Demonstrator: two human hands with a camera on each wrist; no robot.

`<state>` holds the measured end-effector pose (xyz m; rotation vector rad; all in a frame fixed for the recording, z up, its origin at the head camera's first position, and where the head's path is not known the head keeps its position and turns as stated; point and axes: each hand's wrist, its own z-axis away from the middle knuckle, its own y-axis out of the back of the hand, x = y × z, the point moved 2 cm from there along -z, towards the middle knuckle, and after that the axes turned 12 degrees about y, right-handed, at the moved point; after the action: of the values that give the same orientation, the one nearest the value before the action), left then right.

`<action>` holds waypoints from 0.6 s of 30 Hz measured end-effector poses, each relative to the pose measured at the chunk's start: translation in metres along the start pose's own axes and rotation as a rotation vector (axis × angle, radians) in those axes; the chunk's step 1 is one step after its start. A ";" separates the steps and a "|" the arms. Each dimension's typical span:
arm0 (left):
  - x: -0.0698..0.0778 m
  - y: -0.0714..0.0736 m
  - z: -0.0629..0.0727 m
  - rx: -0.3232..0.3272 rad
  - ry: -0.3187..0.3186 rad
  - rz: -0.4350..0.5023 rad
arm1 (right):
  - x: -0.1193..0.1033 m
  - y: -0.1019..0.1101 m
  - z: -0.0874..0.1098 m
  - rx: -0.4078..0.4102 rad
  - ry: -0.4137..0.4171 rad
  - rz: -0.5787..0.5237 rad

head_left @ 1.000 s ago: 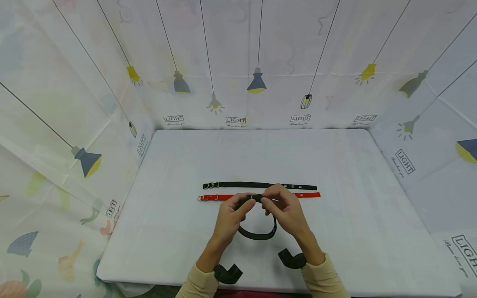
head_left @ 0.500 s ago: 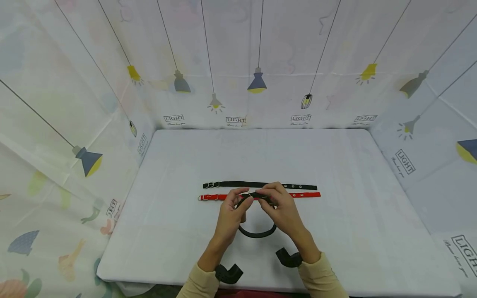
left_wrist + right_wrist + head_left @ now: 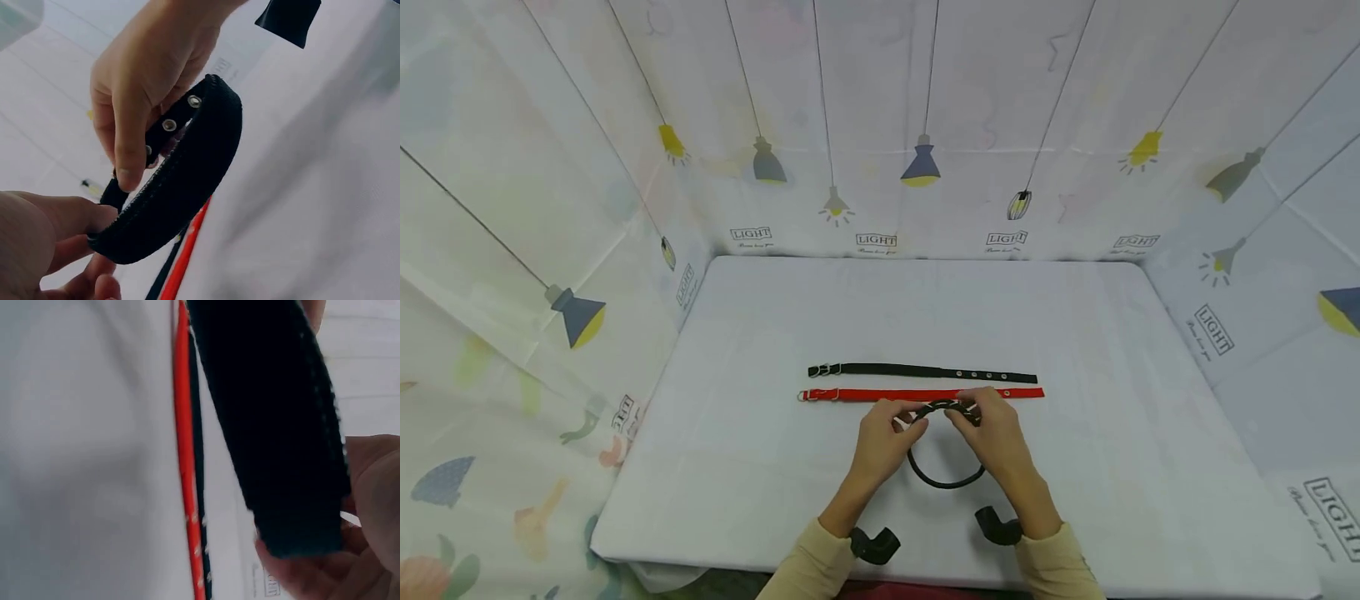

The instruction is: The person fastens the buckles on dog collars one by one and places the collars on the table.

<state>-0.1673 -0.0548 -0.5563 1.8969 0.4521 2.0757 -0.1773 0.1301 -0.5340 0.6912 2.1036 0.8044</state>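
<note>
Both hands hold a black pet collar (image 3: 946, 485) bent into a ring, raised over the white table. My left hand (image 3: 880, 442) pinches its left side between thumb and fingers. The thumb and fingers of my right hand (image 3: 1002, 435) pinch the right side of the upper part. Metal eyelets show along the strap end beside the right thumb in the left wrist view, where the collar's wide stitched band (image 3: 187, 165) faces the camera. The buckle is hidden. Just beyond the hands, a red collar (image 3: 887, 394) lies flat, with a second black collar (image 3: 895, 369) parallel behind it.
The white-covered table (image 3: 760, 317) is enclosed by a printed curtain (image 3: 820, 108) at the back and both sides. Its front edge runs close below the forearms. A black wrist mount (image 3: 876, 547) sticks out inward from the left wrist, another (image 3: 997, 527) from the right.
The hands and the ringed collar have shifted right and slightly nearer the person. More of the red collar shows behind them. The two collars on the table lie as before.
</note>
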 end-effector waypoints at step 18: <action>-0.012 -0.064 -0.015 0.044 0.133 -0.114 | 0.047 0.000 0.029 -0.172 -0.268 0.166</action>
<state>-0.1805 -0.0021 -0.5957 1.7196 0.6265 2.1411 -0.1801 0.1721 -0.5707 0.8375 1.7322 0.9171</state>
